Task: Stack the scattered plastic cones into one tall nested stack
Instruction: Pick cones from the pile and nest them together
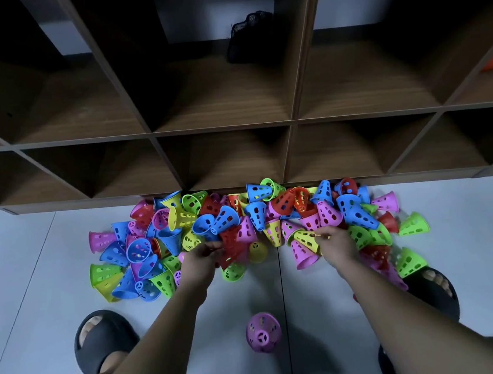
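Your L hand (200,261) grips red cone (232,247), R hand (336,244) pinches yellow cone (304,237); keep tips aligned, slide on straight

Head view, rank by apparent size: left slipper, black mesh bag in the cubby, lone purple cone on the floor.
1. left slipper
2. black mesh bag
3. lone purple cone
Apparent size only: the bag sits farther from the camera, so its true size against the others is unsure.
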The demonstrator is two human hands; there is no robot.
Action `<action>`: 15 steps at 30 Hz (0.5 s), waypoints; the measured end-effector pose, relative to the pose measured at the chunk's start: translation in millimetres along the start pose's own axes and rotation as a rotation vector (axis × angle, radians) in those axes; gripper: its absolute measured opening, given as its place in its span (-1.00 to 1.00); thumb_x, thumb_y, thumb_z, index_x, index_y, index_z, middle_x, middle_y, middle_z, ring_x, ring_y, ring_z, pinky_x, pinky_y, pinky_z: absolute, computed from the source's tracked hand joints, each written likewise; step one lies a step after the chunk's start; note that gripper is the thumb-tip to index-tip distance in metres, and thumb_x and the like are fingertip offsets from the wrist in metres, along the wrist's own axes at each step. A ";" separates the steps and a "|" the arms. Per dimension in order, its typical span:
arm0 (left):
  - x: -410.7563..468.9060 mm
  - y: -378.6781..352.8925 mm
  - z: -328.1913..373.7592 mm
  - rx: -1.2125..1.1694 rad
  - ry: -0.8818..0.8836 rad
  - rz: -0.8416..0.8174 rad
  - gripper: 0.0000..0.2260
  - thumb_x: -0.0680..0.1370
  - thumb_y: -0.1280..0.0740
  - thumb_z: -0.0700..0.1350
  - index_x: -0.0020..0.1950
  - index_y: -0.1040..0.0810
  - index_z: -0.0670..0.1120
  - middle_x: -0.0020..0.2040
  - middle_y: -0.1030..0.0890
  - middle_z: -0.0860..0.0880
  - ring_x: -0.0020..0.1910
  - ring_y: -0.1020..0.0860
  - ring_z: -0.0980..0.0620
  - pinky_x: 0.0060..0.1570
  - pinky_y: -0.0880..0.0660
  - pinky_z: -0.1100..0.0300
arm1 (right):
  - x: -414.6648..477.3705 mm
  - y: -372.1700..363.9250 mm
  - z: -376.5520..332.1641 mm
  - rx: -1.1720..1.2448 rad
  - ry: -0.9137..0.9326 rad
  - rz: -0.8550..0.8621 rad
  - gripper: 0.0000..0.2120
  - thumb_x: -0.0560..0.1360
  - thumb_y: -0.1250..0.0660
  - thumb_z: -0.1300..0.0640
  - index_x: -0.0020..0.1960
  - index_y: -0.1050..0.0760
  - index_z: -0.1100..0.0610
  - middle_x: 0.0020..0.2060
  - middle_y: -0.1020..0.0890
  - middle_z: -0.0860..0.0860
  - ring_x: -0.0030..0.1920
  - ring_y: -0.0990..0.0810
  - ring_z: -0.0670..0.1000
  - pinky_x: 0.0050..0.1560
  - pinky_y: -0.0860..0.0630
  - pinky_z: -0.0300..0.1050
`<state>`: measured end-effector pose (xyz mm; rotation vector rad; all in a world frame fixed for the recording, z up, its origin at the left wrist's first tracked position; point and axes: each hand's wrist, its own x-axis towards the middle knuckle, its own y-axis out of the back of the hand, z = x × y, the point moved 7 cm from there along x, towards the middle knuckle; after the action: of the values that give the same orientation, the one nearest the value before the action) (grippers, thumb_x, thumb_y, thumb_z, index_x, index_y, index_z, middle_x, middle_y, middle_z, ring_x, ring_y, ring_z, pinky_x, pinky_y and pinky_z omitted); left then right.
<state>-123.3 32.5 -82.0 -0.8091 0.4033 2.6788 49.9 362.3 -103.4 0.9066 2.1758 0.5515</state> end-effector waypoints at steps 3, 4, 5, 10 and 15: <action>-18.4 -2.8 1.4 -0.059 0.019 -0.022 -0.88 0.67 -0.37 -0.24 0.10 -0.72 -0.15 -0.19 -0.66 -0.03 -0.28 -0.48 0.03 -0.37 -0.38 0.26 | -3.2 -13.0 5.5 0.062 -0.070 -0.147 -0.84 0.58 -0.40 0.07 0.13 -0.68 -0.05 -0.02 -0.69 -0.02 -0.06 -0.66 0.09 -0.04 -0.65 0.07; -25.6 -4.4 2.4 -0.069 0.029 -0.038 -0.88 0.68 -0.37 -0.21 0.12 -0.72 -0.12 -0.18 -0.66 -0.01 -0.25 -0.48 0.01 -0.32 -0.37 0.21 | -3.7 -18.6 10.0 0.108 -0.122 -0.188 -0.81 0.58 -0.39 0.08 0.18 -0.66 -0.05 0.03 -0.68 0.00 -0.05 -0.64 0.08 -0.09 -0.65 0.03; -33.0 -6.3 4.3 -0.080 0.038 -0.061 -0.88 0.68 -0.37 -0.18 0.14 -0.71 -0.09 -0.16 -0.66 -0.01 -0.22 -0.49 0.00 -0.26 -0.38 0.16 | -5.8 -23.4 14.2 0.146 -0.178 -0.220 -0.79 0.59 -0.38 0.09 0.21 -0.63 -0.03 0.06 -0.66 0.02 -0.03 -0.63 0.08 -0.13 -0.62 -0.01; -70.8 -14.4 25.1 -0.113 0.023 -0.199 -0.85 0.68 -0.39 -0.11 0.24 -0.68 0.00 -0.12 -0.64 0.00 -0.17 -0.51 0.00 -0.14 -0.41 0.11 | -16.2 -28.1 29.1 0.145 -0.260 -0.186 -0.83 0.62 -0.29 0.14 0.18 -0.58 0.09 0.00 -0.63 0.08 -0.06 -0.61 0.12 -0.13 -0.60 0.00; -102.3 -25.1 22.2 -0.071 0.049 -0.434 -0.81 0.71 -0.34 -0.11 0.24 -0.72 -0.03 -0.09 -0.59 -0.03 -0.23 -0.46 0.07 -0.23 -0.38 0.22 | -25.0 -38.6 35.3 0.222 -0.272 -0.222 -0.79 0.66 -0.29 0.18 0.29 -0.54 0.09 0.15 -0.63 0.07 -0.01 -0.62 0.07 -0.18 -0.56 -0.08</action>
<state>-43.8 41.3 -10.0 -0.8698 0.1238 2.2826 71.8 322.2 -139.0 0.7888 2.0772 0.0735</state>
